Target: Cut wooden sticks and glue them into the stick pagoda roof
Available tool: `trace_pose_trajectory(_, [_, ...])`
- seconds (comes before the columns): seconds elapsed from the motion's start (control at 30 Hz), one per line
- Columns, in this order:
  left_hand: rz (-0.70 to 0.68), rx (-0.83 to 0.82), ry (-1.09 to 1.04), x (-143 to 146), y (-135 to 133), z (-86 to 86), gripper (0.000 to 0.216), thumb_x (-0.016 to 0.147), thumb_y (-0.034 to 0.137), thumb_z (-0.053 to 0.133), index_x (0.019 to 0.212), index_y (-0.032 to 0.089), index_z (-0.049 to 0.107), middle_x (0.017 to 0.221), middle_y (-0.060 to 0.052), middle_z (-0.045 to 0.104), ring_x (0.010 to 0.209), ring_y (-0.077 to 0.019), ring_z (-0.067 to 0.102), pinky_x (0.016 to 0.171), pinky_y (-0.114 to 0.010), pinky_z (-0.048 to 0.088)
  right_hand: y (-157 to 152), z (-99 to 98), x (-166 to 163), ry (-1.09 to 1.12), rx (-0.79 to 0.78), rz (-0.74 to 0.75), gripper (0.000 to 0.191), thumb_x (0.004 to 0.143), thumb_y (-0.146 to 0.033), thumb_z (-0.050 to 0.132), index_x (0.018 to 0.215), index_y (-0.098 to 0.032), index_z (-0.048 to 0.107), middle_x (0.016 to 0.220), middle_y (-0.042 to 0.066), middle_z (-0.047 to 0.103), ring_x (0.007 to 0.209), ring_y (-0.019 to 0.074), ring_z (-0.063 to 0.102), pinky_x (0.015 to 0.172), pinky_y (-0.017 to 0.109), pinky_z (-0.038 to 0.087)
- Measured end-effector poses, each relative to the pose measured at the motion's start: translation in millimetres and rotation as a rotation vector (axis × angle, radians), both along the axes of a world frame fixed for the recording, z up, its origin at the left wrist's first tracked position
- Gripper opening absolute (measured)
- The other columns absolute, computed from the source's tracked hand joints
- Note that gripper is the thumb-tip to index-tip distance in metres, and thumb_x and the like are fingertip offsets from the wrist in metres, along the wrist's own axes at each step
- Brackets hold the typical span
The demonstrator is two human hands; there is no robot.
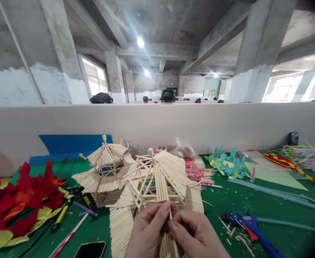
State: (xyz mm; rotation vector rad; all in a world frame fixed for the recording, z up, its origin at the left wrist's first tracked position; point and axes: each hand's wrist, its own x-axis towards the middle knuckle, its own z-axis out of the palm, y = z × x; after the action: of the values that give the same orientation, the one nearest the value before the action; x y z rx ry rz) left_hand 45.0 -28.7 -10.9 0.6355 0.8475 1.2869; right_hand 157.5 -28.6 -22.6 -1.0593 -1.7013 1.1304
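In front of me stands a pavilion model (161,181) built from pale wooden sticks, its upper roof partly covered and partly bare frame. My left hand (150,225) and my right hand (191,229) meet at its near side, both closed in a pinch. Between them runs a thin wooden stick (170,214), held by the fingertips of both. It reaches up to the roof's lower edge; whether it touches there I cannot tell. The hands cover part of the lower roof. Behind to the left is a second stick pavilion (105,172).
A blue hot glue gun (250,224) lies at right beside stick scraps (232,233). Red paper flowers (25,193), a yellow cutter (60,216) and a phone (90,249) are at left. Bundled sticks (196,168) and a teal paper flower (228,163) sit behind. A white partition (157,122) bounds the table.
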Motion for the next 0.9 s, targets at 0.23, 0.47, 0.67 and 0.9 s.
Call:
trace_pose_trajectory(0.23, [0.062,-0.029,0.007,0.6,-4.4,2.6,0.015,0.052,0.026,0.077,0.063,0.016,0.072,0.056,-0.001,0.064,0.053,-0.0108,0.055,0.056,-0.021,0.047,0.0,-0.4,1.5,0.001,0.005,0.010,0.034,0.078,-0.045,0.044,0.055,-0.019,0.039,0.048,-0.004,0.039,0.044,0.0081,0.036,0.041,0.019,0.028])
trace_pose_trajectory(0.47, [0.052,-0.048,0.001,4.5,-2.7,2.3,0.017,0.053,0.028,0.075,0.065,0.016,0.071,0.055,0.001,0.061,0.047,-0.0093,0.050,0.054,-0.021,0.046,0.7,0.0,2.8,-0.012,0.024,0.031,0.031,0.078,-0.042,0.044,0.057,-0.019,0.041,0.051,-0.003,0.042,0.048,0.0090,0.039,0.044,0.020,0.031])
trace_pose_trajectory(0.67, [0.037,-0.073,-0.002,4.4,-1.7,2.3,0.019,0.054,0.029,0.076,0.066,0.015,0.071,0.054,0.001,0.060,0.047,-0.0080,0.049,0.054,-0.020,0.046,-0.1,3.6,0.4,0.035,-0.005,0.016,0.029,0.075,-0.039,0.048,0.056,-0.018,0.042,0.051,-0.004,0.038,0.046,0.0079,0.034,0.043,0.019,0.027])
trace_pose_trajectory(0.9, [0.061,-0.083,0.003,4.9,-0.9,4.4,0.017,0.053,0.028,0.075,0.064,0.015,0.071,0.051,0.002,0.059,0.045,-0.0089,0.050,0.054,-0.022,0.047,-0.6,2.7,-1.0,0.068,-0.025,-0.005,0.033,0.074,-0.045,0.049,0.055,-0.018,0.043,0.050,-0.005,0.037,0.045,0.0078,0.033,0.042,0.020,0.026])
